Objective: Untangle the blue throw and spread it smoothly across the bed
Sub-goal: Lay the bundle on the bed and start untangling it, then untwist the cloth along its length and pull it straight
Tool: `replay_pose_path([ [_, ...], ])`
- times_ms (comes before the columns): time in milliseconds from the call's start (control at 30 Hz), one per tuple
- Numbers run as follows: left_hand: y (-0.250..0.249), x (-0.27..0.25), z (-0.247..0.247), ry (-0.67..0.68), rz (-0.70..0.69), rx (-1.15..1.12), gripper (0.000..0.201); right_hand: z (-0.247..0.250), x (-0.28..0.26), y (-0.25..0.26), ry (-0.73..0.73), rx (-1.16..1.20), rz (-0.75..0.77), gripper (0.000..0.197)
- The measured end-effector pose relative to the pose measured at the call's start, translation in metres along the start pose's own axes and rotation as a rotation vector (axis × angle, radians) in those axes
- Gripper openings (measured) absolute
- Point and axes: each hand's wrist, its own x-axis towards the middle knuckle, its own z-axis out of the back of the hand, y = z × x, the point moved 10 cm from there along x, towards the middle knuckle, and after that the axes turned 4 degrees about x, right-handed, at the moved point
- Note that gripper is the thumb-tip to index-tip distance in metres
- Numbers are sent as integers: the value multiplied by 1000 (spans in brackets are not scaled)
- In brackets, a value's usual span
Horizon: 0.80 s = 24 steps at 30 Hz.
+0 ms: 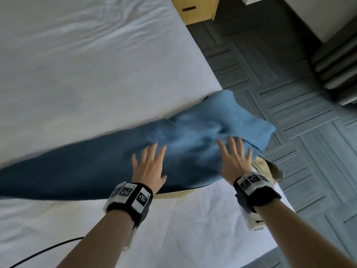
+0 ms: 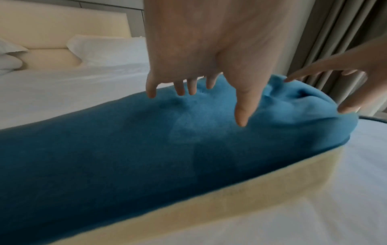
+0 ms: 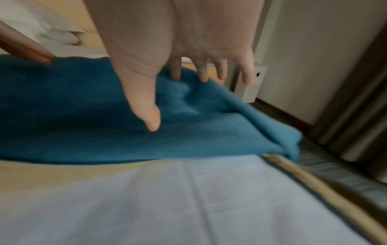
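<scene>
No legible txt anywhere, wrist bands [image 1: 129, 198] show square b/w marker patterns (no letters)

The throw [image 1: 119, 161] lies in a long band across the bed [image 1: 81, 70], from the left side to the right edge, where its end hangs over the floor [image 1: 289, 105]. Both hands are over its right part — the left hand [image 1: 149, 167] just left of the right hand [image 1: 235, 159]. A cabinet [image 1: 195, 10] stands far off by the bed's right side, and a cable [image 1: 44, 250] lies near, at the left.
</scene>
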Motion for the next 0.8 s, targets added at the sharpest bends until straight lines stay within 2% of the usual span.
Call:
replay_pose_path([
  [100, 6, -2, -36, 184, -9, -23, 103, -32, 5, 50, 127, 41, 122, 107],
  [200, 8, -8, -62, 279, -39, 75, 93, -52, 8, 71, 126, -16, 148, 92],
  [233, 9, -8, -62, 250, -43, 109, 81, -51, 10, 72, 98, -21, 141, 85],
  [333, 4, -2, -47, 119, -46, 141, 30, -48, 18, 75, 89, -15, 170, 62],
  [400, -6, 6, -31, 91, -40, 39, 13, -43, 23, 75, 124, -1, 207, 45],
  [500, -29, 27, 2, 31, -60, -156, 6, -18, 36, 54, 113, 44, 194, 37],
  [633, -42, 34, 38, -77, -92, -303, 6, 20, 46, 8, 40, 8, 40, 35],
  [733, -19, 15, 27, -54, -73, -347, 10, 14, 35, 4, 136, -119, -59, 35],
  [800, 9, -6, 12, -45, -47, -343, 16, 9, 23, 27, 122, -155, -15, 39],
])
